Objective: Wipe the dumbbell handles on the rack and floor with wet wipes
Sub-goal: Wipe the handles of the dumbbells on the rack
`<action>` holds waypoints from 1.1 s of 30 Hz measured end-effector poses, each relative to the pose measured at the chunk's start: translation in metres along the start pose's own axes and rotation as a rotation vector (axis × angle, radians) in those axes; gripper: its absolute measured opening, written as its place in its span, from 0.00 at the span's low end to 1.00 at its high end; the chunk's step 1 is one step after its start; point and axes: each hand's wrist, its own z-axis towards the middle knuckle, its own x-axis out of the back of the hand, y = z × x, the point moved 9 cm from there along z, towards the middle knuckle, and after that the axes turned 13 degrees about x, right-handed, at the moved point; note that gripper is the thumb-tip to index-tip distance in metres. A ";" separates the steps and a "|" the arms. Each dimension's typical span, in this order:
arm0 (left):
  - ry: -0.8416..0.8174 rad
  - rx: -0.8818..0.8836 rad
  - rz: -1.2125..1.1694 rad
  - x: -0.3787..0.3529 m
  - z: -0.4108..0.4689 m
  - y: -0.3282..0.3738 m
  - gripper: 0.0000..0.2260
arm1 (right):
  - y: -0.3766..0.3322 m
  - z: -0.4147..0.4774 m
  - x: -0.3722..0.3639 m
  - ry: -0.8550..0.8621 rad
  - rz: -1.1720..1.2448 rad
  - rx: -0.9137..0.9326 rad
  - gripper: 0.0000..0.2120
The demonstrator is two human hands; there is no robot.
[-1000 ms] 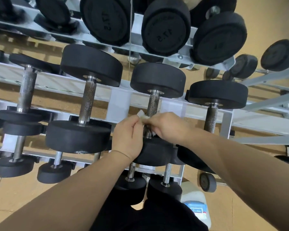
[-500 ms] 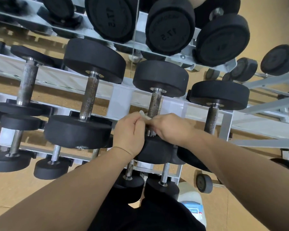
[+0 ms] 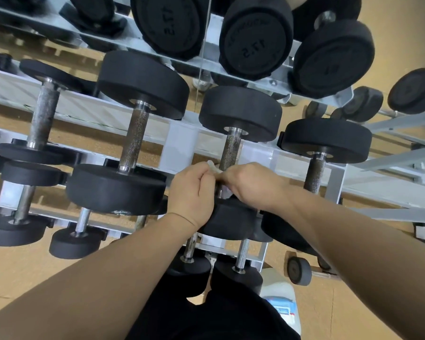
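Left hand (image 3: 193, 190) and right hand (image 3: 253, 184) both pinch white wet wipe (image 3: 212, 167) around knurled steel dumbbell handle (image 3: 231, 153), near grey metal rack (image 3: 179, 143) right end.

The person is dressed in black: a plain, matte black garment (image 3: 206, 317) fills the low middle of the view, its cloth soft and lightly creased, though whether it is a shirt hem or trousers I cannot tell. Both forearms are bare all the way down, the left forearm (image 3: 103, 273) and the right forearm (image 3: 353, 241) broad and smooth. A thin line (image 3: 182, 215) rings the wrist just behind the left hand (image 3: 192, 192), too fine to call a thread band or a crease; the right hand (image 3: 253, 185) is bare.
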 end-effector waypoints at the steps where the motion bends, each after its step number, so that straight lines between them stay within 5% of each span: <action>1: 0.004 0.002 -0.009 0.001 0.000 0.000 0.15 | 0.008 0.004 0.004 -0.008 -0.018 -0.013 0.20; 7: 0.023 0.007 -0.125 0.005 -0.001 -0.006 0.11 | 0.053 0.015 0.040 0.236 -0.225 -0.340 0.18; 13: -0.027 0.080 -0.124 0.009 -0.001 -0.016 0.09 | 0.001 0.014 -0.002 -0.146 -0.081 -0.182 0.14; 16: -0.102 -0.141 0.087 0.005 -0.015 -0.012 0.09 | 0.012 0.026 0.006 -0.275 -0.266 -0.162 0.16; 21: -0.216 -0.326 0.089 0.011 -0.028 -0.027 0.08 | 0.032 0.029 0.034 -0.062 -0.348 -0.413 0.10; 26: -0.221 -0.338 0.015 0.012 -0.028 -0.035 0.14 | -0.021 0.017 -0.001 -0.240 -0.152 -0.270 0.12; 33: -0.218 -0.310 -0.043 0.013 -0.031 -0.036 0.14 | 0.031 0.039 0.041 -0.173 -0.420 -0.504 0.09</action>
